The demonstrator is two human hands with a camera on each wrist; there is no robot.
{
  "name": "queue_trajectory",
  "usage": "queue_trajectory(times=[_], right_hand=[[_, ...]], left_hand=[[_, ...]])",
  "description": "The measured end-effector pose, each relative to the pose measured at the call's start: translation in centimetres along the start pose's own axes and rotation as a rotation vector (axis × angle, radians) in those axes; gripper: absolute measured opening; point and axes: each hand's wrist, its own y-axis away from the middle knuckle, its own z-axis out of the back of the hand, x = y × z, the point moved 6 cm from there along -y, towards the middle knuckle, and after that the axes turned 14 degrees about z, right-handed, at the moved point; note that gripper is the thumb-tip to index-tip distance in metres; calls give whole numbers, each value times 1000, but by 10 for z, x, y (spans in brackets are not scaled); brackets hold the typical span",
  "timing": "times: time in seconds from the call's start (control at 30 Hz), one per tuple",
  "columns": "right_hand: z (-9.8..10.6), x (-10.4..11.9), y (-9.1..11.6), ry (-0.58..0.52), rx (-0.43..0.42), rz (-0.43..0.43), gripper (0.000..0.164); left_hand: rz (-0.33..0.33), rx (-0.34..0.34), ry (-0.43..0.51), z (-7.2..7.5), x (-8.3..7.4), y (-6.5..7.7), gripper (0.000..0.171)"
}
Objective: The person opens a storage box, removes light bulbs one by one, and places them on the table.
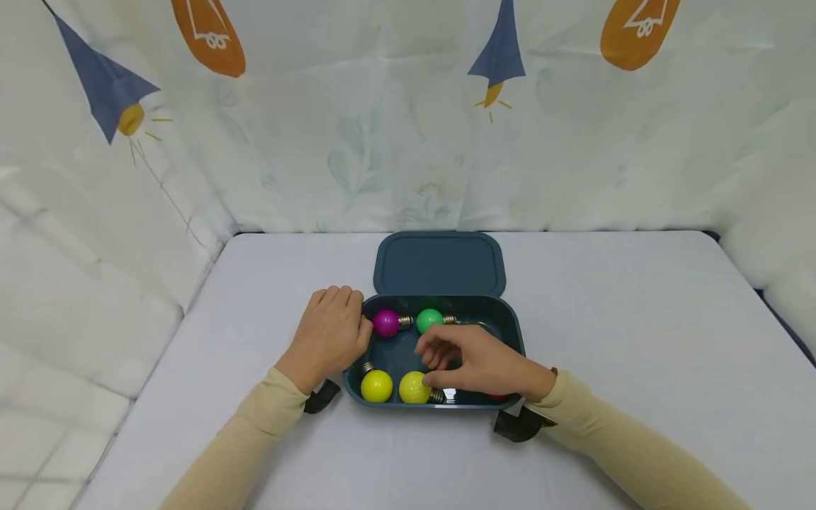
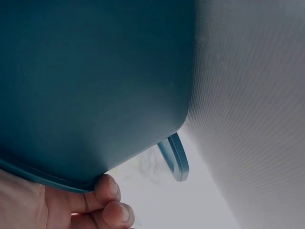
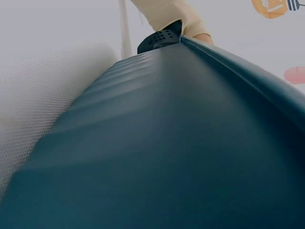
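Desk (image 1: pixel 637 340) covered in pale, smooth cloth; far corners rounded, dark edging showing at both. From the left wrist the cloth reads as fine-ribbed weave, running close along the tray's outer wall; the right-wrist view shows similar texture.

Room: fabric hangings close in the back and both sides. Back hanging (image 1: pixel 408 106) whitish, lightly creased, faint grey leaf prints low down. Stronger prints above: two blue pointed shapes (image 1: pixel 500 46) with yellow tips, two orange ovals (image 1: pixel 627 49) bearing white line drawings, all but one cut by the top of the head view. Left hanging (image 1: pixel 64 283) paler, creased in a rough grid. Right hanging (image 1: pixel 778 198) plain, softly rumpled.

On the desk, near the middle: dark blue-green tray (image 1: pixel 400 352). Matching lid (image 1: pixel 440 263) lies flat just behind it. Inside, far side: magenta bulb (image 1: pixel 385 323) left, green bulb (image 1: pixel 429 320) to its right. Near side: smooth yellow bulb (image 1: pixel 377 386) at left, ridged yellow bulb (image 1: pixel 414 387) beside it. Red bulb (image 1: pixel 499 397) mostly hidden under the right wrist.

Left hand (image 1: pixel 334 327) grips the tray's left rim. Right hand (image 1: pixel 481 358) hovers over the interior, fingers loosely bent, thumb apart from them, its tip by the ridged yellow bulb; contact unclear.
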Motion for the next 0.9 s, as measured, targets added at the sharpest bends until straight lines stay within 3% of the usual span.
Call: queue_trajectory(times=[0.43,0.9], right_hand=[[-2,-5,1,-43,43,-8,42],[-9,-6,2,0,177,-21,39]], left_hand=[[-14,10,-6,1,1,0,18],[-12,18,16,1,1,1,18]])
